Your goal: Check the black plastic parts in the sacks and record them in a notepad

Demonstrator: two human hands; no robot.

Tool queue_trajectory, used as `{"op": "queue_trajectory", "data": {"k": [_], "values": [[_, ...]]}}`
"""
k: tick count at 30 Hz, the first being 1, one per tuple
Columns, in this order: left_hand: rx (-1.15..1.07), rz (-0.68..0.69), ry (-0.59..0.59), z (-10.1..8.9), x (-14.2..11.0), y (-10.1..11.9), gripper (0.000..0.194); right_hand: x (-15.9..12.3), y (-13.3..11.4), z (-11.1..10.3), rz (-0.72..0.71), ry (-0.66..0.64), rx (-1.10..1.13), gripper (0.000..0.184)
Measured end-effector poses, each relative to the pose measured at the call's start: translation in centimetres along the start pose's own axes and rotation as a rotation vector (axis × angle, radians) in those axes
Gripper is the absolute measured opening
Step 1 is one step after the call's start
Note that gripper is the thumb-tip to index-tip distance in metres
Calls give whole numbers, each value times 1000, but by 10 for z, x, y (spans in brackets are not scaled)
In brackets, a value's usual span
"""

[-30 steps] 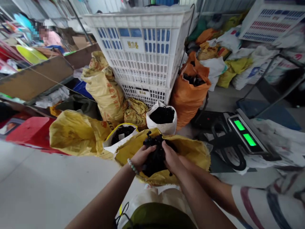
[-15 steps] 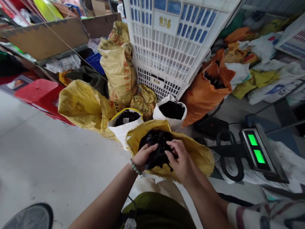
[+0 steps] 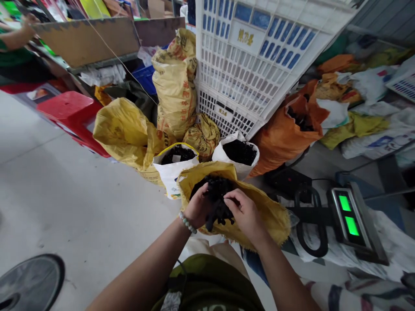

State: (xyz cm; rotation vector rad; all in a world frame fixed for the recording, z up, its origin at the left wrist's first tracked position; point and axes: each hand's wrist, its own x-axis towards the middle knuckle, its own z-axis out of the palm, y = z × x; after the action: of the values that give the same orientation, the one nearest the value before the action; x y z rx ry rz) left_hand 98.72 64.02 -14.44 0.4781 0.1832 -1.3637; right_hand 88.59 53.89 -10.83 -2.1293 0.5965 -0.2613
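A clump of small black knobby pieces (image 3: pixel 218 206) rests in my left hand (image 3: pixel 197 208), whose fingers curl under and around it; part of them is hidden by the pieces. My right hand (image 3: pixel 245 212) pinches at the clump's right side, thumb and forefinger together; what exactly lies between them is too small to make out. Both hands are over the mouth of a yellow woven sack (image 3: pixel 267 211). A beaded bracelet (image 3: pixel 187 222) circles my left wrist.
Two white sacks, a left one (image 3: pixel 173 172) and a right one (image 3: pixel 238 168), hold black pieces behind. Beyond them stand white crates (image 3: pixel 240 73) and an orange sack (image 3: pixel 279 134). A scale display (image 3: pixel 350 216) glows at right. A red stool (image 3: pixel 66 108) and a person's arm (image 3: pixel 19 36) are at left.
The view has shifted slightly. My left hand has turned more upright around the clump, and my right fingers have gone from spread to pinched.
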Motion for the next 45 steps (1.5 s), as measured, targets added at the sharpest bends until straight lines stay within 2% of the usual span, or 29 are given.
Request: {"op": "queue_trajectory", "data": {"k": [5,9,13,19,24,28,33,40,45], "values": [[-46,-23,-11,0,1,4,57,-1,2,-8,24,-122,-70,16],[-60,-44,-23,4,1,4,56,2,6,-9,70,-167,-94,22],[-59,-62,-42,9,1,4,51,5,4,-10,79,-156,-95,23],[-76,-74,-55,2,7,7,43,2,0,-18,67,-198,-16,19],[-98,-57,-95,-3,11,10,45,-5,1,-27,31,-55,28,16],[-106,-65,-128,-3,11,12,49,-17,9,-38,114,53,94,15],[-113,-98,-165,4,8,14,54,-31,18,-48,219,212,268,18],[-105,-147,-205,17,1,12,62,-49,20,-56,308,402,369,19],[-83,-158,-212,25,0,8,63,-56,19,-67,274,463,297,21]]}}
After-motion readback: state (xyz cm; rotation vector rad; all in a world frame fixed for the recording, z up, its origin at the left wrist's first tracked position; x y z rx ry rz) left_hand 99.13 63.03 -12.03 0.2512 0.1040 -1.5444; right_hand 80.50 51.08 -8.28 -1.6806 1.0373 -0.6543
